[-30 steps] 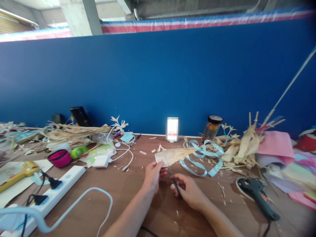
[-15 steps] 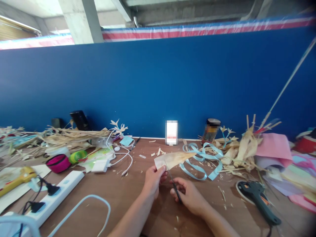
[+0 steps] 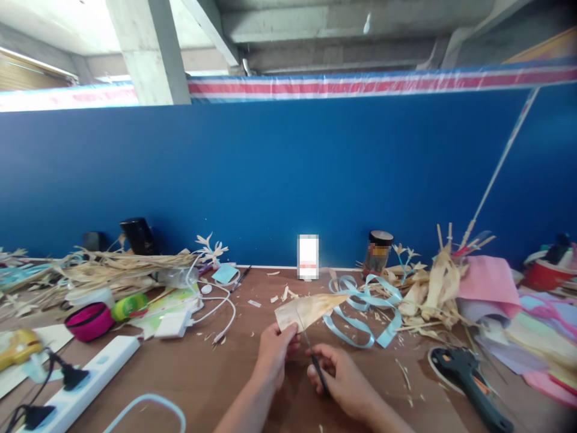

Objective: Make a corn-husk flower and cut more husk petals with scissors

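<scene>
A pale, dried husk piece [image 3: 315, 308], pointed and yellowish at its right end, is pinched at its lower left edge by my left hand [image 3: 276, 355]. My right hand [image 3: 339, 376] is wrapped round the dark handles of slim scissors [image 3: 318, 368]. Their thin blades point up and left and lie against the husk, close to my left fingertips. Whether the blades are parted is too small to tell. Light blue ribbon [image 3: 360, 337] curls on the table just behind the husk's tip.
On the brown table [image 3: 211, 385], a power strip [image 3: 97, 373] and white cables lie left. A glue gun [image 3: 471, 382] lies right. Husk bundles [image 3: 130, 264], a jar [image 3: 378, 254] and pink paper [image 3: 489, 285] stand or lie along the blue partition [image 3: 270, 174].
The camera view has tilted up slightly, so the table and both hands appear lower. The hands, husk and scissors keep nearly the same arrangement.
</scene>
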The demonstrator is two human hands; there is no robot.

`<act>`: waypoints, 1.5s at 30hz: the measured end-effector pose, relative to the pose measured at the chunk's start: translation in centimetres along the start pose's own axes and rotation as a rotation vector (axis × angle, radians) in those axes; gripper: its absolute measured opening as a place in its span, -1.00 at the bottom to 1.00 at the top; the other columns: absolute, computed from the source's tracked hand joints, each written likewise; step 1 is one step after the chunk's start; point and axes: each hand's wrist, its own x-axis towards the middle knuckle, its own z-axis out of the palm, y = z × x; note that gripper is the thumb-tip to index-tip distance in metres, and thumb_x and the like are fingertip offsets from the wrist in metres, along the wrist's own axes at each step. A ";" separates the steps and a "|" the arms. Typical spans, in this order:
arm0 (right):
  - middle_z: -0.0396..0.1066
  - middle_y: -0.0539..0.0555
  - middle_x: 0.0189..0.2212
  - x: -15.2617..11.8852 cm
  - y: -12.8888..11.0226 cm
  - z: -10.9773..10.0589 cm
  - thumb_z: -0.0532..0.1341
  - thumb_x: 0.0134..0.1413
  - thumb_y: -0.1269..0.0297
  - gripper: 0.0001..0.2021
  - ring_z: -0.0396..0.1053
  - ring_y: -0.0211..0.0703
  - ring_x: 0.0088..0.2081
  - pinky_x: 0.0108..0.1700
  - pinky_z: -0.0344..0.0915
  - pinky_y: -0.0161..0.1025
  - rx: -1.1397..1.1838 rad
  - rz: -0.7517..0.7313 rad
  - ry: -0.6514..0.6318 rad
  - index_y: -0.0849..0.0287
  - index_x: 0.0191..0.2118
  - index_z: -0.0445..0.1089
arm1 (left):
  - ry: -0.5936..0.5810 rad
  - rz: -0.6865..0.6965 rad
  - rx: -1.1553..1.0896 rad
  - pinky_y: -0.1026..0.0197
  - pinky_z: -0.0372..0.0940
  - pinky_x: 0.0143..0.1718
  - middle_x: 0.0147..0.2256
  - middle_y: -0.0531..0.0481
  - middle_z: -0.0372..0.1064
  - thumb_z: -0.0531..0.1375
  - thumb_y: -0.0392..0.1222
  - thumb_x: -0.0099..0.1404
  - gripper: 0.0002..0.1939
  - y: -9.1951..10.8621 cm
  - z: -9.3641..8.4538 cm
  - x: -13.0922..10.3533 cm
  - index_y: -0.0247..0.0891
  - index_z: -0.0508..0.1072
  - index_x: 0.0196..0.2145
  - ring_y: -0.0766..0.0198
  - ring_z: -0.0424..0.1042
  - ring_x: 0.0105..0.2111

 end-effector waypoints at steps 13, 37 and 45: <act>0.23 -0.08 -0.62 0.2 0.3 0.0 0.17 -0.08 0.22 -0.74 0.16 -0.37 -0.60 -0.56 0.08 -0.44 -0.016 -0.012 -0.012 0.24 -0.24 0.30 | -0.079 0.010 -0.046 0.40 0.17 -0.61 -0.66 0.07 0.29 0.32 -0.20 -0.14 -0.74 -0.4 0.1 0.1 -0.39 0.36 -0.53 0.46 0.25 -0.66; 0.26 -0.07 -0.60 0.0 -0.5 -0.1 0.14 -0.03 0.22 -0.78 0.19 -0.34 -0.57 -0.54 0.09 -0.42 -0.168 -0.064 -0.011 0.21 -0.24 0.32 | -0.006 -0.056 -0.082 0.43 0.25 -0.64 -0.63 0.05 0.32 0.26 -0.36 -0.04 -0.85 0.0 0.5 -0.2 -0.40 0.37 -0.46 0.46 0.30 -0.65; 0.26 -0.06 -0.61 0.0 -0.3 -0.4 0.12 -0.02 0.22 -0.79 0.19 -0.35 -0.58 -0.55 0.09 -0.42 -0.176 -0.054 -0.007 0.21 -0.25 0.32 | -0.007 -0.059 -0.125 0.41 0.28 -0.63 -0.60 -0.01 0.37 0.21 -0.36 0.03 -0.91 0.0 0.2 -0.3 -0.41 0.36 -0.45 0.42 0.34 -0.65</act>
